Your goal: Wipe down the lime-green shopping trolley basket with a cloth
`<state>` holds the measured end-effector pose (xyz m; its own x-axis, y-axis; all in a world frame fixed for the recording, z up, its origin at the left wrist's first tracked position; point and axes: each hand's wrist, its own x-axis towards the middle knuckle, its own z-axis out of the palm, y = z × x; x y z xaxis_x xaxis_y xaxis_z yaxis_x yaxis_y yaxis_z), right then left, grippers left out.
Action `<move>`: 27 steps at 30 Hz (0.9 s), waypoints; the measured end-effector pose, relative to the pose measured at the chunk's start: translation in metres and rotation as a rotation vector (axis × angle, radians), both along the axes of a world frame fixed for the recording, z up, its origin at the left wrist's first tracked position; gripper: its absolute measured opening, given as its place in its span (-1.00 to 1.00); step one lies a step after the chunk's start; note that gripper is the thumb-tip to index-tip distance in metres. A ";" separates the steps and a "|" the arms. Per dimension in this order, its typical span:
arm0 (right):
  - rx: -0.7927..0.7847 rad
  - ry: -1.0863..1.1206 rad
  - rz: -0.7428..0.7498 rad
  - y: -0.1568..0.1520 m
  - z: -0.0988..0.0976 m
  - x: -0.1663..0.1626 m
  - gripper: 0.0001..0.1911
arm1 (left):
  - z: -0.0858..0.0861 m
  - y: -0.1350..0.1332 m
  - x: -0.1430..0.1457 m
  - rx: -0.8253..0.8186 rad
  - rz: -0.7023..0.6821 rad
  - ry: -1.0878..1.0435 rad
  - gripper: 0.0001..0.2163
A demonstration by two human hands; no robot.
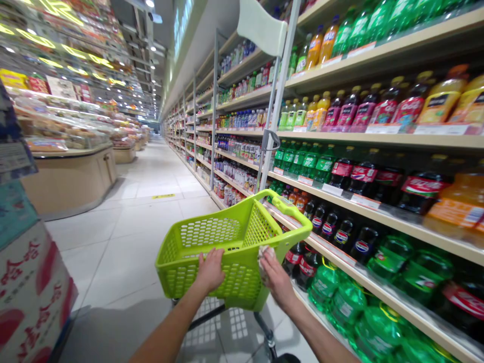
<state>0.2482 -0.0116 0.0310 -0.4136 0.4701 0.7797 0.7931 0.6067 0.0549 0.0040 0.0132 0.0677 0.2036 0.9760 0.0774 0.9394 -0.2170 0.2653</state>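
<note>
A lime-green plastic shopping cart (177, 280) with perforated sides stands side-on in front of me on a dark metal frame. Its basket shows nothing inside. My left hand (212, 269) grips the near side rim of the basket, its fingers over the edge. Under the fingers of my right hand (278, 277) is a crumpled white cloth (263, 257), pressed against the side of the cart close to the handle end. The cart's handle (289, 209) rises at the right, untouched by either hand.
Drink shelves (378, 136) run along the right, close to the cart handle, with large green bottles (348, 302) at the bottom. Stacked printed cartons (30, 292) stand at the left. Beyond them is a rounded display counter (75, 176). A tiled aisle (151, 176) stretches ahead.
</note>
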 end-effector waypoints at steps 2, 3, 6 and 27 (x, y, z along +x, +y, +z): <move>0.025 0.086 -0.085 0.009 0.035 0.009 -0.51 | -0.002 -0.002 -0.003 0.012 -0.002 -0.010 -0.41; 0.042 0.117 -0.161 0.015 0.053 0.015 -0.55 | -0.004 -0.003 -0.004 0.017 -0.004 -0.015 -0.41; 0.015 0.106 -0.389 0.027 0.084 0.025 -0.65 | -0.009 -0.007 -0.006 0.034 -0.015 -0.031 -0.42; -0.089 -0.001 -0.243 -0.015 0.057 0.013 -0.53 | 0.006 -0.024 0.005 0.025 -0.019 -0.147 -0.48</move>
